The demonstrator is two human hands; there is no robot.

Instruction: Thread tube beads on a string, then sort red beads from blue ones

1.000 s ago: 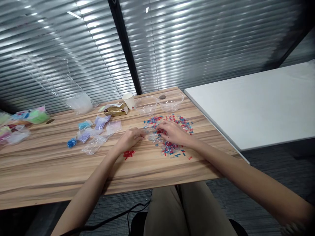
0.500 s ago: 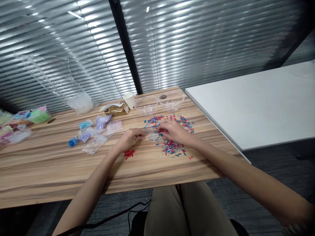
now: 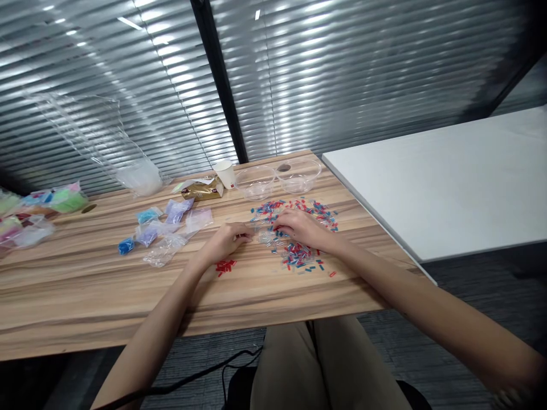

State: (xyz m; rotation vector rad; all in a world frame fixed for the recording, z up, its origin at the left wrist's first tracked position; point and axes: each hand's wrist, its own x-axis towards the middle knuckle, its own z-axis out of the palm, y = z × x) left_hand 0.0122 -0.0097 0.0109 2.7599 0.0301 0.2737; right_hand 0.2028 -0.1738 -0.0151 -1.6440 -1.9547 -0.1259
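Small red, blue and clear tube pieces (image 3: 299,254) lie scattered over the right part of the wooden table. My right hand (image 3: 299,226) rests over this spread, its fingers curled together at the pieces; anything between the fingertips is too small to make out. At the left edge of the spread is my left hand (image 3: 229,239), fingers bent and pressed together near some clear pieces (image 3: 265,237). What it holds, if anything, is hidden. A small heap of red pieces (image 3: 224,267) lies just below my left hand.
Two joined clear bowls (image 3: 256,185) stand behind the pieces, beside a paper cup (image 3: 224,173) and a gold packet (image 3: 202,188). Small bags of blue and purple bits (image 3: 177,211) lie left of my left hand. Colourful bags (image 3: 68,199) sit far left.
The fingers of my right hand have shifted slightly over the pieces. My left hand has barely moved.
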